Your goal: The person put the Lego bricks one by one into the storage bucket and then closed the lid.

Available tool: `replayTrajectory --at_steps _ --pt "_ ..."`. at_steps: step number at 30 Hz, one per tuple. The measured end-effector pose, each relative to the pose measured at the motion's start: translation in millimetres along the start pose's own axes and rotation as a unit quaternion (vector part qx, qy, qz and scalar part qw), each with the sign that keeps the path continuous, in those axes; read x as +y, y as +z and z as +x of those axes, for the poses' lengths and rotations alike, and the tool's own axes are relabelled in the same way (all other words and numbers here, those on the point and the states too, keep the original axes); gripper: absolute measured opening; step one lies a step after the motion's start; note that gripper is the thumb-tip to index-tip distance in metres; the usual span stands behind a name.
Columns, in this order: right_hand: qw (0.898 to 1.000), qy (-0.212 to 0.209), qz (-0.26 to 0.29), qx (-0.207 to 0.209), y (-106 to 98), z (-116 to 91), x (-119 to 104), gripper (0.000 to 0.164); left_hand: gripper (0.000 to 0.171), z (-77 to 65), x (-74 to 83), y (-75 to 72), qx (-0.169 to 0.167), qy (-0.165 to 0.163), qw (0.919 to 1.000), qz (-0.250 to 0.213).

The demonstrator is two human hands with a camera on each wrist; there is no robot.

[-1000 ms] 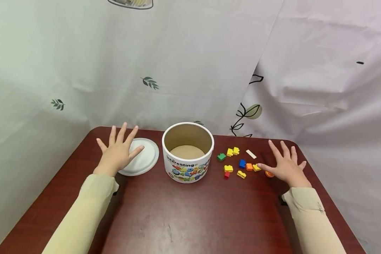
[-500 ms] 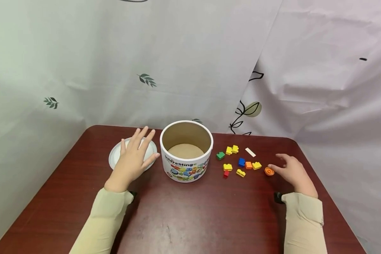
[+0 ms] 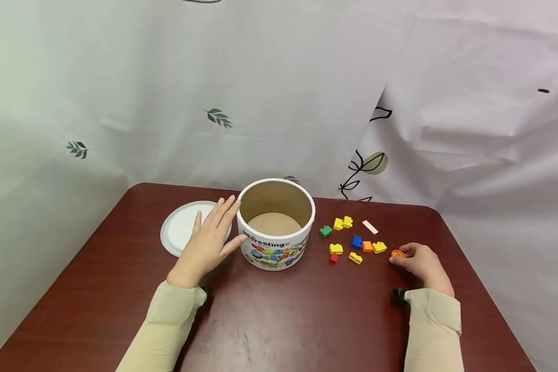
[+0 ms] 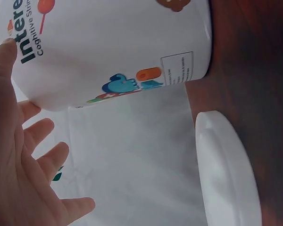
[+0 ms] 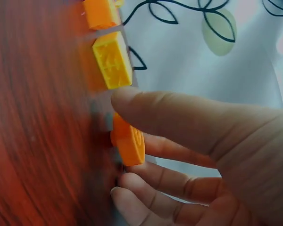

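Observation:
A round orange toy piece (image 3: 398, 254) lies at the right of the table, and my right hand (image 3: 423, 264) has thumb and fingers curled round it. In the right wrist view the thumb lies over the orange piece's (image 5: 129, 141) edge, with the fingertips behind and below. My left hand (image 3: 209, 248) has spread fingers at the left side of a white printed bucket (image 3: 274, 250). The left wrist view has its fingertips at the bucket's wall (image 4: 118, 52); whether all touch is unclear. Partly behind that hand lies a round white lid (image 3: 181, 230).
Between bucket and right hand lie several small bricks: a green brick (image 3: 326, 231), a blue brick (image 3: 357, 241), a red brick (image 3: 334, 258), an orange brick (image 3: 367, 246), yellow ones such as a yellow brick (image 3: 379, 247), and a white strip (image 3: 370, 227). A printed curtain (image 3: 283, 103) hangs behind the table.
My left hand has moved right from over the lid to the bucket's side. My right hand has come down, and its spread fingers have curled round the orange piece.

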State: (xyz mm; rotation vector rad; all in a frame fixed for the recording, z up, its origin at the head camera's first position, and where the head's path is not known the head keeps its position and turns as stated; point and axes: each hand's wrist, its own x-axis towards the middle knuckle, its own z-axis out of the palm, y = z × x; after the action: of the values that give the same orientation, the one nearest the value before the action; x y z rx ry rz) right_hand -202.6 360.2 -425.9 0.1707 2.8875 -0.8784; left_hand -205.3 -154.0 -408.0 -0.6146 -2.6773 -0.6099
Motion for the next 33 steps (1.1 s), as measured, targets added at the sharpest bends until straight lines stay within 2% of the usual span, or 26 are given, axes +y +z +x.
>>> replayTrajectory --at_steps 7,13,18,23,33 --pt "1.000 0.005 0.000 0.012 1 -4 3 0.045 0.086 -5.1 5.0 2.2 0.000 0.007 0.9999 0.014" --pt "1.000 -0.002 -0.007 0.016 -3 -5 2 0.043 0.086 -2.6 7.2 -1.1 0.008 0.017 0.9993 0.032" --pt "0.999 -0.004 -0.013 0.030 -7 -3 -1 0.044 0.086 0.7 9.5 -2.2 -0.004 0.017 0.9992 0.035" --pt "0.998 -0.025 -0.018 0.050 -5 -4 -5 0.045 0.086 1.1 10.0 -2.3 -0.009 0.020 0.9992 0.033" --pt "0.994 -0.050 -0.018 0.100 -3 -7 -27 0.050 0.085 2.7 8.9 0.0 -0.015 0.019 0.9991 0.033"
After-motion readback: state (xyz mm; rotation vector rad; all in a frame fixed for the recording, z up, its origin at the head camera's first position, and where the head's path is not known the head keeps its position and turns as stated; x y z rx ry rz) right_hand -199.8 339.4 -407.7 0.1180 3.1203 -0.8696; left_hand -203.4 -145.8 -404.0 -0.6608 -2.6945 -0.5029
